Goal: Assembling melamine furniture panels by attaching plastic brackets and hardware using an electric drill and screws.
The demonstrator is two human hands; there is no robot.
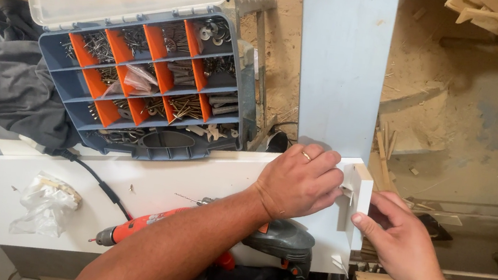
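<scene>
Left hand [299, 182] pressing flat; right hand [397, 235] pinching (thumb up)

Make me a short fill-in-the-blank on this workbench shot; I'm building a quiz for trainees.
1. The left hand wears a ____ on one finger.
2. Both hands hold a small white block at the end of the white ____.
3. The orange drill lies on the board, partly under the ____ forearm.
4. The organizer of screws has its clear lid ____.

Missing words: ring; board; left; open
</scene>
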